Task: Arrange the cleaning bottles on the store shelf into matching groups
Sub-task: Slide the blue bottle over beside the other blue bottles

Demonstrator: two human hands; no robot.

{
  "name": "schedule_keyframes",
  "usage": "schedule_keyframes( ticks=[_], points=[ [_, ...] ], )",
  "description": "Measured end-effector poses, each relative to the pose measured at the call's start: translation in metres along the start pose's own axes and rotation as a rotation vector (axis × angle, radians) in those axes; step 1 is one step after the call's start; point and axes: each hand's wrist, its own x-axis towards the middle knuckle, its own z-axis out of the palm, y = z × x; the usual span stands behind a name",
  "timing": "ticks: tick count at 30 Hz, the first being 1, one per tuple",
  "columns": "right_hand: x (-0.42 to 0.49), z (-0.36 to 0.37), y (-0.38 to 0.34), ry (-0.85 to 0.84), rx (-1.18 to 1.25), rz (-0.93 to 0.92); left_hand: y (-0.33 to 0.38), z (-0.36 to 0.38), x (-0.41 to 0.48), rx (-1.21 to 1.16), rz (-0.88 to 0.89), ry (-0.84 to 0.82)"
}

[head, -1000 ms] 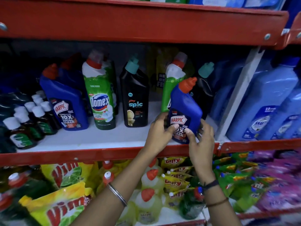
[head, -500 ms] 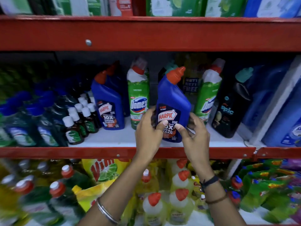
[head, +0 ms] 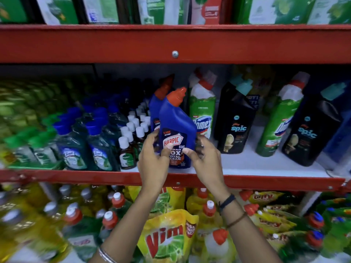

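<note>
Harpic-labelled blue plastic bottle with an orange-red angled cap (head: 177, 128) is being held by both hands at the front of the white middle shelf board (head: 266, 166), its base at or just above the board; I cannot tell whether it is touching. The left hand (head: 153, 160) is wrapping the bottle's left side, thumb lying across the label, fingers curled behind. The right hand (head: 206, 158) is clasping the lower right side, thumb tip pressing on the label just beside the left thumb. Both hands are closed on this one bottle, not spread.

The bottle is standing nearly upright, long axis vertical with a slight lean, label facing the camera, the cap's nozzle pointing up and to the right.

Just behind it, a second blue Harpic bottle (head: 154, 105) is standing, mostly hidden, making two blue ones in view. To the right, two green Domex bottles with white shoulders and red-and-white caps are showing, a nearer one (head: 202, 111) just beside the held bottle and a farther one (head: 283, 122). Two black Spic bottles with teal caps are alternating with them, one (head: 235, 120) between the green pair and one (head: 311, 131) at far right. To the left, a cluster of small dark bottles with white caps (head: 131, 141) is crowding the shelf; blur is preventing a count.
</note>
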Motion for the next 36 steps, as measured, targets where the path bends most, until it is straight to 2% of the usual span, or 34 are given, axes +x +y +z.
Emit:
schedule_keyframes(
  ticks=[8,17,20,23,26,34,36],
  points=[
    [0.010,0.038,0.003,-0.033,0.061,0.037,-0.027,-0.015,0.021,0.016,-0.005,0.001],
    [0.015,0.034,0.009,-0.067,0.038,0.044,-0.037,-0.007,0.018,0.018,0.015,-0.020],
    [0.013,0.027,0.011,-0.118,0.075,0.063,-0.030,0.002,0.005,0.043,0.011,0.044],
    [0.010,0.005,0.013,-0.142,0.122,0.070,-0.017,0.016,-0.017,0.029,0.111,0.141],
    [0.008,-0.031,0.018,-0.059,0.138,0.068,-0.002,0.040,-0.037,-0.018,0.255,0.146],
    [0.004,-0.154,0.050,0.407,0.068,0.053,0.055,0.131,-0.064,-0.243,0.329,-0.189],
    [0.010,-0.180,0.064,0.476,0.056,0.059,0.069,0.155,-0.068,-0.271,0.316,-0.271]
  ],
)
